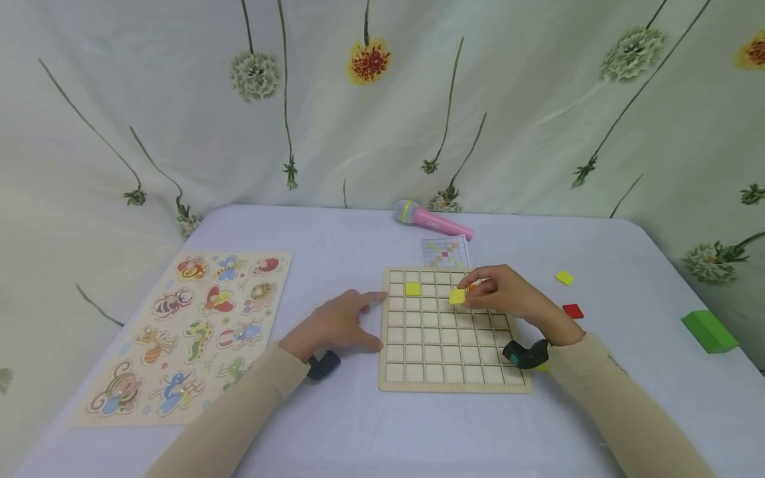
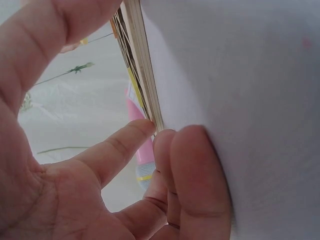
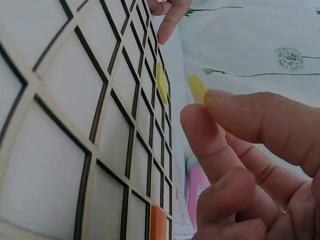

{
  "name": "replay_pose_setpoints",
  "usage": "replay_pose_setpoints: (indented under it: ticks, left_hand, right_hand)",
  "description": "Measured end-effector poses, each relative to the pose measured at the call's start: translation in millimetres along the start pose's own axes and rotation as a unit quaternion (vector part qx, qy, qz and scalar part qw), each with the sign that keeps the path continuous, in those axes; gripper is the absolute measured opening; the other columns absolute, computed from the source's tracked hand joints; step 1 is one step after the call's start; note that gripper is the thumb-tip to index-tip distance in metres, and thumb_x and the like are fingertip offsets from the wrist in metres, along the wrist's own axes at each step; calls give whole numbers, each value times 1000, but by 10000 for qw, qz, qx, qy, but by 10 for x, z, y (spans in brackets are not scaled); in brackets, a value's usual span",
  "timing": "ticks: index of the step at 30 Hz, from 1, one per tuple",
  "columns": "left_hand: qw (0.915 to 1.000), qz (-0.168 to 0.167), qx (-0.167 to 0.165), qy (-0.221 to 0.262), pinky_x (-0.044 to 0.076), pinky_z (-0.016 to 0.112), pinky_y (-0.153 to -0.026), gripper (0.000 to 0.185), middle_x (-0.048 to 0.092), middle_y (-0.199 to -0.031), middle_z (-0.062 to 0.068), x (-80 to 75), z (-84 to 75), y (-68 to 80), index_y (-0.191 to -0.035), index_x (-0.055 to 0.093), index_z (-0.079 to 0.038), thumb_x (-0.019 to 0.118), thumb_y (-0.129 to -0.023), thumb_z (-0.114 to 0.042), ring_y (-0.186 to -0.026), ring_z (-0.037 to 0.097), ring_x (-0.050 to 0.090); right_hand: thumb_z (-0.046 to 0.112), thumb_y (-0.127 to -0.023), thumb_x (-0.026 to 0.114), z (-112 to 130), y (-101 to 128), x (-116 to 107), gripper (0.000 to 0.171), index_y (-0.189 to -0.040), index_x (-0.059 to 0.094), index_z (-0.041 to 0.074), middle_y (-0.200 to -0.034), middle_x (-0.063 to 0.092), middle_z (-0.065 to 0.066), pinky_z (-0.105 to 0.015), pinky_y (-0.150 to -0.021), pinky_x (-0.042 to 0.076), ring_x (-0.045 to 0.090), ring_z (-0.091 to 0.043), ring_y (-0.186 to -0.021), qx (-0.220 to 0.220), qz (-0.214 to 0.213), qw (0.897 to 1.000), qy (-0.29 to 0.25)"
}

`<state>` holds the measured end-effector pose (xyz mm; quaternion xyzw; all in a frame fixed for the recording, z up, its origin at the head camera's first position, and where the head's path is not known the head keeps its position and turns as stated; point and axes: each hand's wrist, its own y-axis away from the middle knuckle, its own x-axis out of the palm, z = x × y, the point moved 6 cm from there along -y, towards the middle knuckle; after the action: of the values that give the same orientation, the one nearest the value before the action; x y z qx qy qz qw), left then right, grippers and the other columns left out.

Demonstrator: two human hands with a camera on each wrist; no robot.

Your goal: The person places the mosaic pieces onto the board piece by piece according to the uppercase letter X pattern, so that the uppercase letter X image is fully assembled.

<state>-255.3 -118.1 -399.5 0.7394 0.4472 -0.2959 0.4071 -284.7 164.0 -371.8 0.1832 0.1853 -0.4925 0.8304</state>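
My right hand [image 1: 505, 292] pinches a yellow square tile [image 1: 457, 296] between thumb and index finger, above the upper part of a wooden grid board [image 1: 455, 388]. In the right wrist view that yellow tile [image 3: 197, 88] is held tilted, apart from the board. Another yellow tile [image 1: 413, 289] lies in a cell near the board's upper left. An orange tile [image 3: 159, 222] sits in the grid, mostly behind my right fingers in the head view. My left hand [image 1: 337, 323] has thumb and index finger spread against the board's left edge [image 2: 142, 65]; its other fingers are bent near the tabletop.
A patterned grid card [image 1: 445, 251] and a pink toy microphone [image 1: 439, 221] lie behind the board. To the right are a yellow tile [image 1: 564, 277], a red tile [image 1: 573, 311] and a green block [image 1: 710, 331]. An insect puzzle board [image 1: 185, 338] lies left.
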Motion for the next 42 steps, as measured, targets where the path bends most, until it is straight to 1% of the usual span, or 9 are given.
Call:
replay_pose_setpoints:
  ticks: [5,9,11,16,22,29,32,37,42]
  left_hand:
    - [10000,15,12,-7,52,46,-98,97,63,-134,7,1,0,-4,-165,49,-29,96,-80,-32,-101,22,58]
    - [10000,11,26,-16,52,45,-97,96,63,-134,7,5,4,-13,-165,49,-29,96,-80,-32,-100,22,58]
    - [10000,9,32,-23,52,45,-97,96,63,-134,7,4,5,-15,-165,49,-29,96,-80,-32,-100,22,57]
    - [10000,7,18,-35,52,45,-97,97,63,-133,7,9,13,-19,-165,49,-29,96,-80,-32,-100,21,57]
    - [10000,14,-26,-33,52,45,-98,97,63,-134,7,14,16,-19,-165,49,-29,96,-80,-32,-101,22,58]
    - [10000,8,-18,-88,52,45,-99,97,63,-133,7,8,-3,-16,-165,48,-29,95,-81,-32,-100,22,58]
    - [9999,7,-4,-105,52,46,-100,97,63,-133,7,4,-13,-14,-165,48,-29,95,-81,-32,-100,21,58]
    - [9999,0,32,-150,52,45,-98,97,64,-133,8,3,-18,-16,-165,48,-28,95,-81,-33,-99,21,58]
    - [9999,12,47,-132,52,45,-97,97,64,-133,7,3,-16,-20,-165,48,-27,95,-81,-32,-99,22,58]
  right_hand:
    - [4,-95,79,3,-99,117,30,-121,71,-7,-91,80,-9,-31,-79,53,70,-15,-83,-28,187,9998,34]
    - [4,-94,79,23,-159,182,27,-118,73,-6,-92,81,-11,-32,-80,54,72,-14,-84,-75,210,9995,214]
    - [4,-94,80,39,-186,210,25,-116,73,-5,-90,80,-10,-33,-77,52,70,-15,-81,-91,212,9992,316]
    - [4,-93,80,71,-255,278,22,-113,75,-4,-85,77,-6,-33,-74,49,64,-16,-78,-145,184,9979,601]
    - [6,-91,81,136,-320,329,22,-110,76,-3,-85,74,-5,-32,-71,49,61,-15,-73,-389,125,9939,1025]
    - [4,-90,81,139,-356,379,20,-108,76,-2,-84,69,-5,-31,-64,43,51,-13,-66,-260,140,9942,1038]
    - [3,-90,81,134,-367,386,19,-108,76,-2,-83,69,-4,-30,-63,41,50,-13,-65,-190,118,9937,1097]
    - [4,-91,82,135,-377,398,23,-112,76,-2,-83,69,-3,-30,-66,43,53,-13,-69,-173,184,9923,1212]
    - [6,-93,81,138,-349,372,25,-116,75,-2,-87,70,-5,-31,-70,47,57,-16,-74,-251,278,9921,1193]
